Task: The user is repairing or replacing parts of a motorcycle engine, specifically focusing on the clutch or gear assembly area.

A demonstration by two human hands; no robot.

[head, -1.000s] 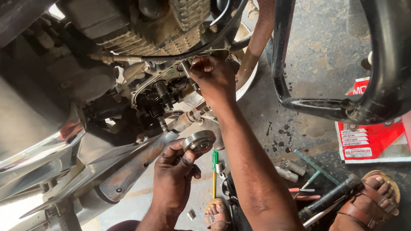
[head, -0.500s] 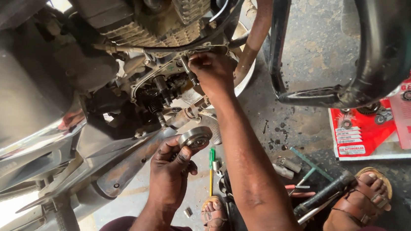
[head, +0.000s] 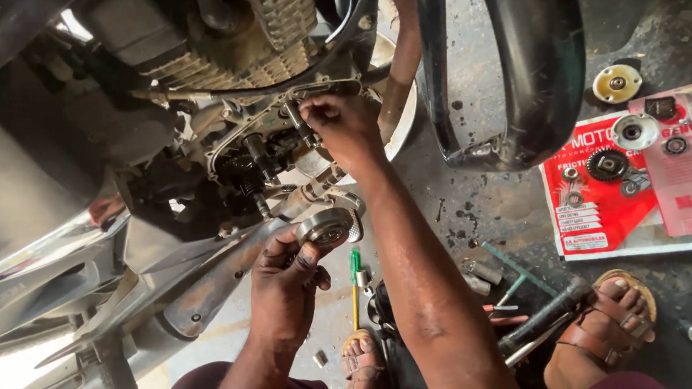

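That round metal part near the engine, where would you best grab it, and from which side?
By its rim, from below, as the left hand does now. The round metal part is a short drum with its flat face turned up and the engine crowding it above, so the curved outer edge underneath seems the freest place to pinch.

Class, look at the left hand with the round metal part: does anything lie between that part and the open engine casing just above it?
Nothing visible does. The left hand holds the round silver metal part right below the open engine casing, where the right hand works higher up, clear of the part.
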